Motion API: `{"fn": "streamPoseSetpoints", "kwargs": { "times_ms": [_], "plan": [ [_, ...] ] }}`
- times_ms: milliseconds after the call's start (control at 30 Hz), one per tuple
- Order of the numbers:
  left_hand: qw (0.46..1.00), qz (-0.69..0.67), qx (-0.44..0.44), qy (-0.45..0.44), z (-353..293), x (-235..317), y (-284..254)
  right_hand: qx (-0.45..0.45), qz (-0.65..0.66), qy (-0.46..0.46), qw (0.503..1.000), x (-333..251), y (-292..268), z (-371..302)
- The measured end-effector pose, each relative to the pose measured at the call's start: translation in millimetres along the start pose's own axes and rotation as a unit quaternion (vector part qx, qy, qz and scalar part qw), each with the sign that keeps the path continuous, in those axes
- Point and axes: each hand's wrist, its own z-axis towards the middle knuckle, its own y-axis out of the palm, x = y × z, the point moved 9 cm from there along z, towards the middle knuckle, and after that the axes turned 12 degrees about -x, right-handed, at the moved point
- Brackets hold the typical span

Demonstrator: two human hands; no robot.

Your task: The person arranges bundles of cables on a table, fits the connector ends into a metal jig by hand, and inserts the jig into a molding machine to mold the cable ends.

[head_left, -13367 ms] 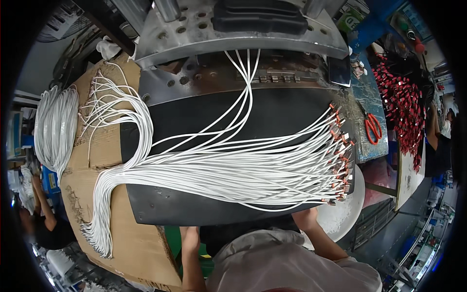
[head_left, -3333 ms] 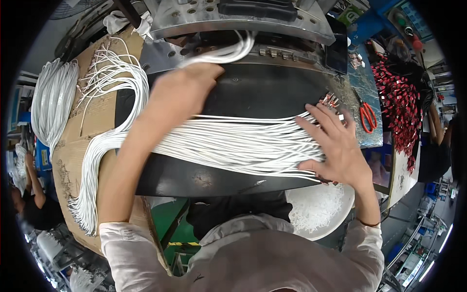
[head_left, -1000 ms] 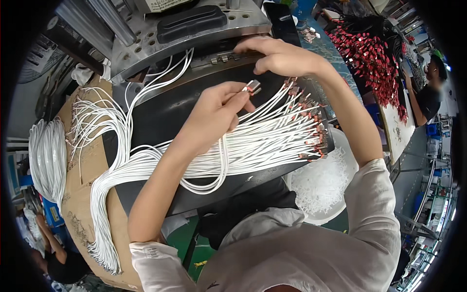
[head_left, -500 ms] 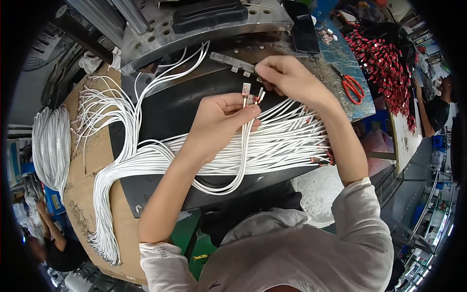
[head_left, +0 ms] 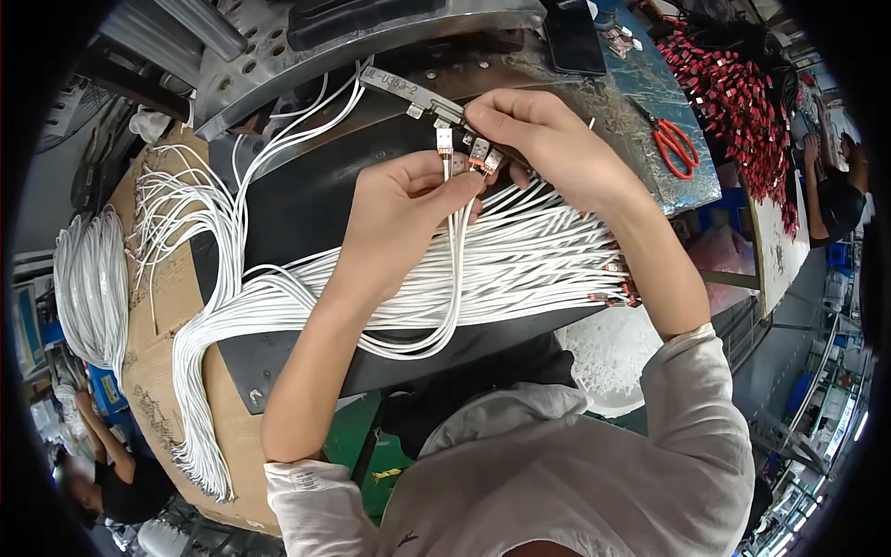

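Observation:
My left hand [head_left: 394, 209] pinches a few white cables [head_left: 456, 269] just below their metal USB-type plugs. One plug [head_left: 445, 139] points up against the lower edge of a slim grey metal bar with small tabs [head_left: 401, 90]. Two more plugs sit close to the bar beside my fingertips; whether any is seated on a tab cannot be told. Gripping the bar's right end is my right hand [head_left: 548, 139], thumb on top, with its other fingertips partly hidden. Beneath both hands lies a thick bundle of white cables [head_left: 529, 265] across a black board.
A heavy metal press plate [head_left: 371, 42] stands behind the board. To the right are red-handled pliers [head_left: 675, 148], a dark phone [head_left: 574, 39] and a pile of red-tipped cables [head_left: 733, 121]. Coiled white cable [head_left: 91, 288] lies far left. Co-workers are at both sides.
The bar has shifted left and tilted more, its right end lower. The plugs in my left hand now meet its lower edge, where before there was a gap. The view has shifted slightly.

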Motion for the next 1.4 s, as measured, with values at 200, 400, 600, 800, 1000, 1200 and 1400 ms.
{"fn": "streamPoseSetpoints", "kwargs": {
  "times_ms": [200, 400, 600, 800, 1000, 1200, 1400],
  "plan": [
    [0.999, 0.009, 0.026, -0.039, -7.3, -2.8, -5.8, 0.036, 0.014, 0.012, 0.999, -3.9, -9.5, -8.7],
    [0.998, -0.012, 0.042, -0.042, -7.1, -1.9, -7.4, -0.019, -0.004, -0.018, 1.0, -2.9, -3.6, -3.0],
    [0.998, 0.029, 0.055, -0.015, -8.4, 1.8, -9.6, -0.06, -0.005, -0.029, 0.998, -7.7, -3.6, -4.5],
    [0.998, 0.023, 0.059, -0.001, -11.1, 0.9, -11.4, -0.065, -0.013, -0.021, 0.998, -2.5, -6.0, -4.3],
    [0.997, -0.025, 0.069, -0.01, -8.7, -2.0, -15.2, -0.085, -0.012, -0.046, 0.995, -0.1, 0.5, -0.4],
    [0.997, -0.015, 0.014, -0.077, -12.9, -0.5, -11.3, -0.044, -0.03, -0.04, 0.998, -3.3, -6.3, -4.2],
    [0.991, 0.025, -0.037, -0.125, -15.8, -4.2, -10.7, -0.008, -0.059, -0.044, 0.997, -1.6, -20.8, -3.0]
  ]
}}
